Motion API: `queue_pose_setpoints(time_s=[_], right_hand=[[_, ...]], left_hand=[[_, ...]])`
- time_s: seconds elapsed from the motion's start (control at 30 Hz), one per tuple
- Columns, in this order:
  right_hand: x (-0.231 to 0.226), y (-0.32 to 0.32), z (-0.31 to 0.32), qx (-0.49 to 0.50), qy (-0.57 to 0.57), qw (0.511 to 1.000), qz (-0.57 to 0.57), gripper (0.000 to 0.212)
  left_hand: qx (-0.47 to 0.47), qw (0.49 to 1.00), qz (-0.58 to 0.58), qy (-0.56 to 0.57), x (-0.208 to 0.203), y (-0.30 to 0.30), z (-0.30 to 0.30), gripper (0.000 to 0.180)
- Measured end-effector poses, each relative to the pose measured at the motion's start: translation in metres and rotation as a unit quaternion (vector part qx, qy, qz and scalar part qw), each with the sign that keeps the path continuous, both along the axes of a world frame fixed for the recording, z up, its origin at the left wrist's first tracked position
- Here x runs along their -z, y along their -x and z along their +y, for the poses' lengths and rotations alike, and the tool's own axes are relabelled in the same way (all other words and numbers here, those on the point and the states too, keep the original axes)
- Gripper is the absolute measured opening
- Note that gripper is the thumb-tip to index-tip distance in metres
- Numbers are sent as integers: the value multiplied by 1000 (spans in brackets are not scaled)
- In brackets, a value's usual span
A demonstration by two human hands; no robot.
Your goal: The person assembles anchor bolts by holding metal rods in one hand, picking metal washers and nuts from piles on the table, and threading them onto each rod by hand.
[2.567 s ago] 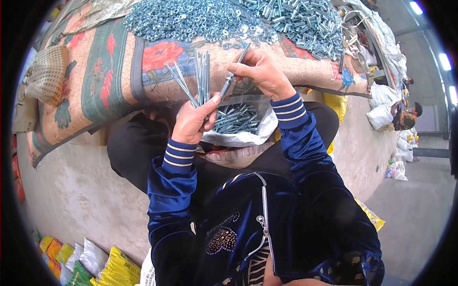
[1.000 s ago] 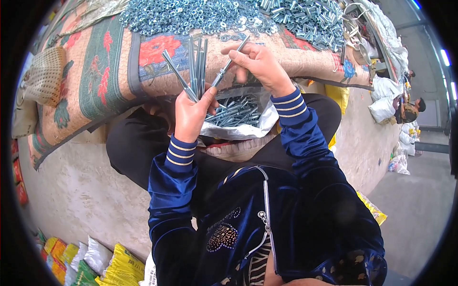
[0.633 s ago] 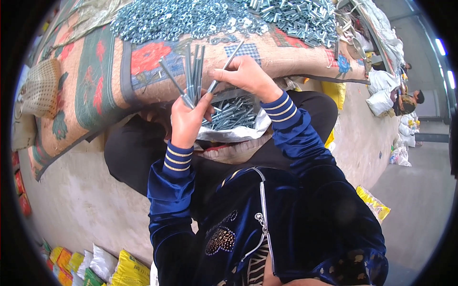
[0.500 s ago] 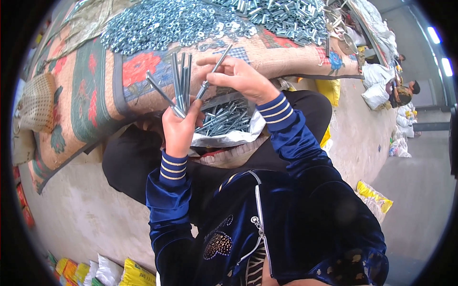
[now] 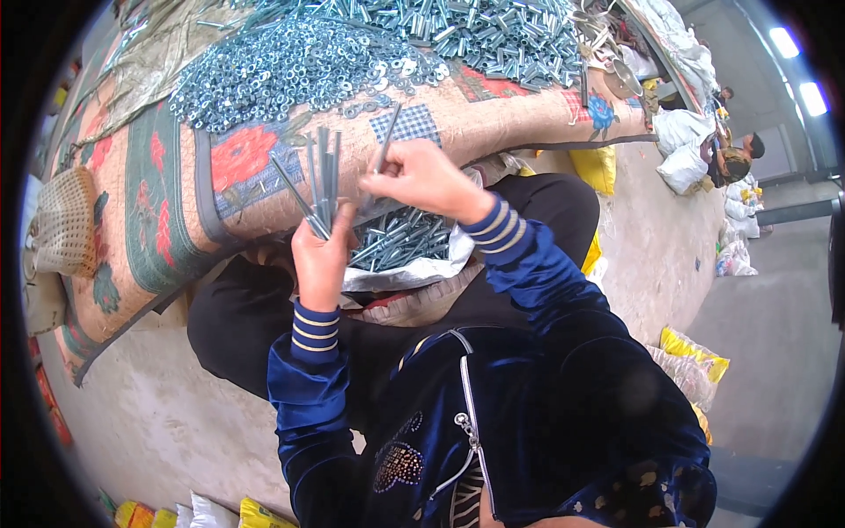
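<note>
Shiny metal rods (image 5: 326, 189) stick up in a bunch from my left grip (image 5: 320, 264). That grip is closed around their low ends, with the thumb on the side near the other grip. Most of the rods stand nearly straight, and at least one leans out to the left.

My right grip (image 5: 427, 180) is pinched on one more rod (image 5: 388, 136). This rod points up and leans a bit to the right. Its low end is hidden by the fingers, which look blurry, so from far away I can't tell if anything is on it there. The two grips are near each other, with the right one a little higher.

Under them, a white bag (image 5: 460, 251) sits open between the knees. It has lots of bolts (image 5: 400, 239) in it, lying every which way.

Past the grips I see a flowery mat (image 5: 502, 128). On it is a big heap of little rings (image 5: 282, 66), and right next to that is a heap of short tubes (image 5: 502, 35). A tan thing full of holes (image 5: 67, 220) is at the left side. Over on the right, a yellow sack (image 5: 596, 169) is just below the mat's edge.
</note>
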State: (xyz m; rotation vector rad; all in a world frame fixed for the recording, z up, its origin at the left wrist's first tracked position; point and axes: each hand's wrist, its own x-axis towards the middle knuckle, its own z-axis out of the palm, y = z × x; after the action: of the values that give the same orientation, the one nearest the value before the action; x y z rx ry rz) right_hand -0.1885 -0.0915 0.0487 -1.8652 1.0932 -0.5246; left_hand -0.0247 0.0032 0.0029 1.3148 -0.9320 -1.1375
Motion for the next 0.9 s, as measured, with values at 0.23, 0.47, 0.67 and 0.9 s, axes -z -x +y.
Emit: queue_pose_setpoints(time_s=[0.23,0.47,0.67,0.9], right_hand=[[-8,122,-107,173,450,831,278,20],[2,150,-158,77,509,735,442,9],[-16,91,-108,115,-54,970,-208,31],[-10,24,-39,-46,-189,951,-240,32]], left_hand=[[2,988,126,-89,-4,-12,-1,35],[41,968,210,-133,-1,-14,-5,32],[150,951,219,-156,-5,-16,-2,31],[212,943,216,-139,-8,-15,-1,33]])
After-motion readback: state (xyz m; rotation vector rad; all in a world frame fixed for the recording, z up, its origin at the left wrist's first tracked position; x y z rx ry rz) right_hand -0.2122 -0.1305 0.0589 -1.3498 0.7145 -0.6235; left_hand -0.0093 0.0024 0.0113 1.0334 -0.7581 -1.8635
